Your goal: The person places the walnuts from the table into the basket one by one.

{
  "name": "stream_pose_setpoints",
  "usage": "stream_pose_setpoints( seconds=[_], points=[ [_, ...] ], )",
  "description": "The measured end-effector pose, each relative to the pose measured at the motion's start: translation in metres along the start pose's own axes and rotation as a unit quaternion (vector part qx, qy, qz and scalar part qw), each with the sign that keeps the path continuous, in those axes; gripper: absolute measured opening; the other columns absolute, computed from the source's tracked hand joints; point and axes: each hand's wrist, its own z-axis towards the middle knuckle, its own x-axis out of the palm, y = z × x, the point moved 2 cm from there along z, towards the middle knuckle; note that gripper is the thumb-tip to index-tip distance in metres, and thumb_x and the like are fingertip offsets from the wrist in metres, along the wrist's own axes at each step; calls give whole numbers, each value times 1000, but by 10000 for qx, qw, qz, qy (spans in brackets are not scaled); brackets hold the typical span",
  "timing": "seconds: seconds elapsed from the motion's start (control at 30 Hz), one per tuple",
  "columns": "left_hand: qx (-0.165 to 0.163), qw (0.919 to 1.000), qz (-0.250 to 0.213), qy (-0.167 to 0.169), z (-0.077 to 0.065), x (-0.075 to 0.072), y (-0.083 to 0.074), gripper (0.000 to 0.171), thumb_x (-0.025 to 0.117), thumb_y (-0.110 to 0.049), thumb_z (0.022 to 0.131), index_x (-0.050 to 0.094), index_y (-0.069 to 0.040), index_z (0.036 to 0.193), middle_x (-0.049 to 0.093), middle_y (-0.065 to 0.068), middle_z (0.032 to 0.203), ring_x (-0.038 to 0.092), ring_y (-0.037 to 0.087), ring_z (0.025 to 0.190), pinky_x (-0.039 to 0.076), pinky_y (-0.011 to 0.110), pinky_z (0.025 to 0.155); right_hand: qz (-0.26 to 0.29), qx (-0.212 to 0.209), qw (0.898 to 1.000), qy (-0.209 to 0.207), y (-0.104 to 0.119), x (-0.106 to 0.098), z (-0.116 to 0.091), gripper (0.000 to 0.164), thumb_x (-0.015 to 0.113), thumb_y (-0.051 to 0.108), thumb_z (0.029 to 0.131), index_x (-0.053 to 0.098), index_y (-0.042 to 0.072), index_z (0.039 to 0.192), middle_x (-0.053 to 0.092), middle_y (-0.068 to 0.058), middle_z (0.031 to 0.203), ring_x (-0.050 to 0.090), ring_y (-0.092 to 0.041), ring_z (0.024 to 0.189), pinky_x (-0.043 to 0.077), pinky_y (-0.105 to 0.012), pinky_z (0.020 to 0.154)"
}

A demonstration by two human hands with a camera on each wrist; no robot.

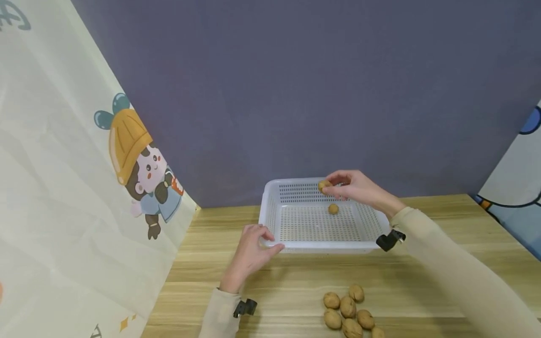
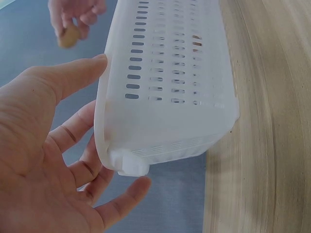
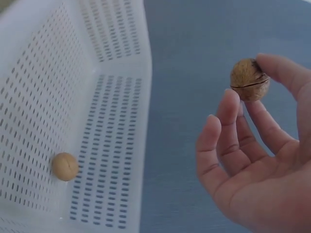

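A white perforated plastic basket (image 1: 325, 245) stands on the wooden table against the dark backdrop. My left hand (image 1: 253, 251) grips its near left corner; in the left wrist view the thumb (image 2: 80, 75) lies at the rim and the other fingers reach round the corner. Above the basket's far side, my right hand (image 1: 354, 188) pinches a walnut (image 3: 249, 80) between thumb and fingertips. A dark patch and an open seam mark that walnut's shell. Inside the basket, a second walnut (image 1: 333, 209) lies on the floor near the back wall.
Several walnuts (image 1: 348, 307) lie in a loose cluster on the table (image 1: 279, 300) in front of the basket. A dark grey-blue backdrop (image 1: 296, 94) rises directly behind it. A pale sheet with a cartoon figure (image 1: 154, 173) borders the left side.
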Motion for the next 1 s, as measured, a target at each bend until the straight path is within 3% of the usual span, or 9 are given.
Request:
stream_pose_setpoints(
  seconds=[0.23, 0.53, 0.63, 0.73, 1.0],
  points=[
    [-2, 10000, -22, 36, 1, 1, -1, 30, 89, -32, 84, 68, -12, 90, 71, 5, 111, 52, 28, 124, 47, 53, 106, 78, 239, 9995, -195, -16, 9, 31, 61, 75, 46, 99, 60, 9, 145, 64, -17, 142, 70, -27, 108, 58, -35, 83],
    [-124, 9999, -8, 101, 1, 1, 0, 30, 89, -34, 84, 68, -13, 90, 70, 8, 120, 51, 30, 128, 47, 55, 109, 357, 497, 9971, -449, -48, 18, 62, 61, 75, 44, 99, 60, 7, 144, 65, -20, 144, 65, -44, 120, 57, -36, 81],
    [-118, 9999, 27, 94, 0, 1, 0, 30, 89, -34, 84, 68, -12, 91, 70, 8, 118, 51, 30, 128, 47, 55, 109, 161, 582, 9970, -489, -58, 22, 69, 62, 75, 44, 99, 60, 4, 145, 65, -22, 143, 64, -42, 126, 58, -47, 96],
    [-95, 9999, 54, 79, 0, 0, -1, 31, 89, -34, 84, 68, -12, 91, 70, 7, 116, 51, 30, 128, 47, 55, 108, -151, 651, 9964, -512, -68, 27, 73, 62, 75, 44, 98, 61, 3, 144, 66, -22, 142, 63, -40, 130, 50, -58, 111],
    [-67, 10000, 11, 70, 0, 1, 0, 29, 90, -32, 83, 65, -18, 87, 72, 6, 113, 51, 29, 126, 47, 55, 107, -874, 688, 9928, -456, -95, 40, 75, 51, 77, 37, 97, 69, 3, 134, 70, -21, 136, 65, -40, 126, 54, -55, 105]
  ],
)
